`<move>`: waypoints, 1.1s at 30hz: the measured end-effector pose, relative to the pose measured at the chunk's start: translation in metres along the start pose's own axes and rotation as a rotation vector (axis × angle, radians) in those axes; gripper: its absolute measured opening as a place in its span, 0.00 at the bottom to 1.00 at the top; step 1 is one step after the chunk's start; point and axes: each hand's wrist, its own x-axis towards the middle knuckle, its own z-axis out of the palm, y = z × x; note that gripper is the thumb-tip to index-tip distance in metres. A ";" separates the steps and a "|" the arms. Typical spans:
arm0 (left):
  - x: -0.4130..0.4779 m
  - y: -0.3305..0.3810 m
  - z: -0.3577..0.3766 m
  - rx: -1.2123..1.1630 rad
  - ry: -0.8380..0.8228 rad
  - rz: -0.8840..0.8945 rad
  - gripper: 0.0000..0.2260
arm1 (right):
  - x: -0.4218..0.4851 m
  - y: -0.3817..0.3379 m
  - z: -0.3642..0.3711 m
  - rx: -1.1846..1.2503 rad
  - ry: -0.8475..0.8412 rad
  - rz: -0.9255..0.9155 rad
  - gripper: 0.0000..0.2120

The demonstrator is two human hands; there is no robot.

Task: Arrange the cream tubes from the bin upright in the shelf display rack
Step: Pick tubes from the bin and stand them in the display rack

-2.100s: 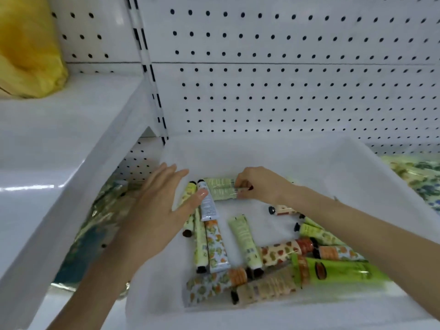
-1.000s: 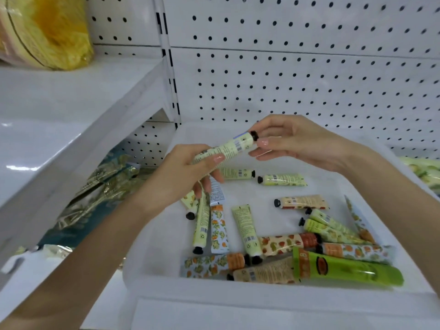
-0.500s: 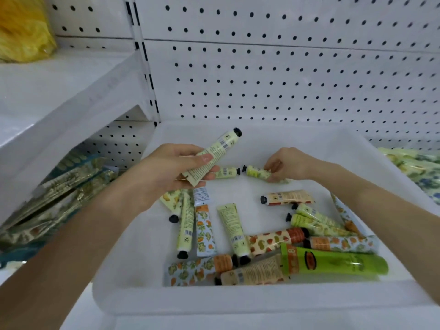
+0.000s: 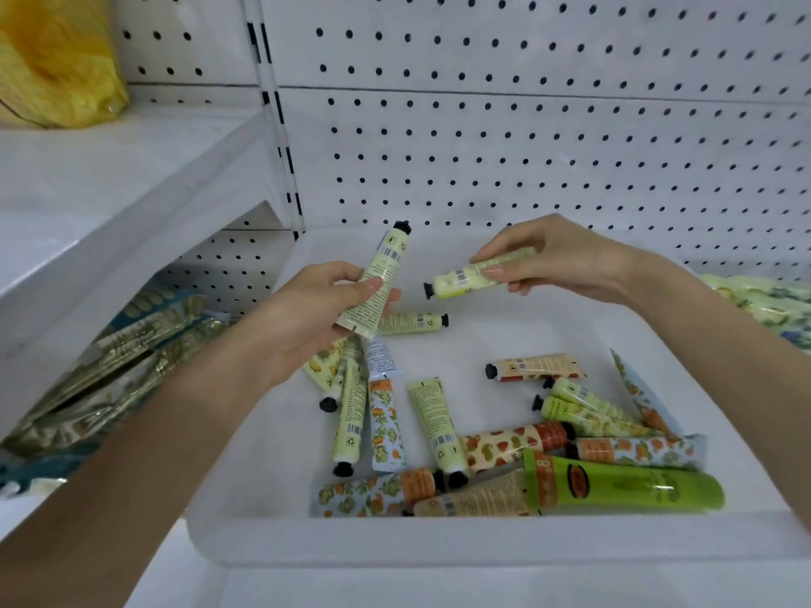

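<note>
Sixteen cream tubes point(image 4: 434, 425) show in all, as far as the pile allows a count. Two are held: one pale green tube point(image 4: 388, 256) in the left hand point(image 4: 307, 326), one pale yellowish tube point(image 4: 456, 280) in the right hand point(image 4: 557, 261). Fourteen lie in the one white bin point(image 4: 439, 541): a single large green tube point(image 4: 627, 484) and thirteen small ones. Of those, four are pale green, one is lime, and eight are patterned or in orange and beige tones. One lemon-printed tube point(image 4: 322, 366) is half hidden, so the tally may be off by one. There is one yellow bag point(image 4: 52, 59). The foil packets point(image 4: 109, 379) overlap too much to count.
</note>
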 end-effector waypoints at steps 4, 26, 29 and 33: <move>-0.002 0.001 0.000 0.024 -0.040 0.019 0.07 | -0.005 -0.021 0.024 0.058 -0.177 -0.043 0.12; -0.016 0.004 0.004 0.042 -0.290 -0.014 0.20 | 0.001 -0.026 0.060 0.268 -0.129 -0.070 0.10; -0.018 0.005 0.004 0.139 -0.370 -0.015 0.18 | -0.002 -0.028 0.064 0.205 -0.101 -0.178 0.10; -0.019 0.004 0.004 0.275 -0.446 -0.031 0.12 | -0.006 -0.032 0.072 0.113 -0.146 -0.262 0.09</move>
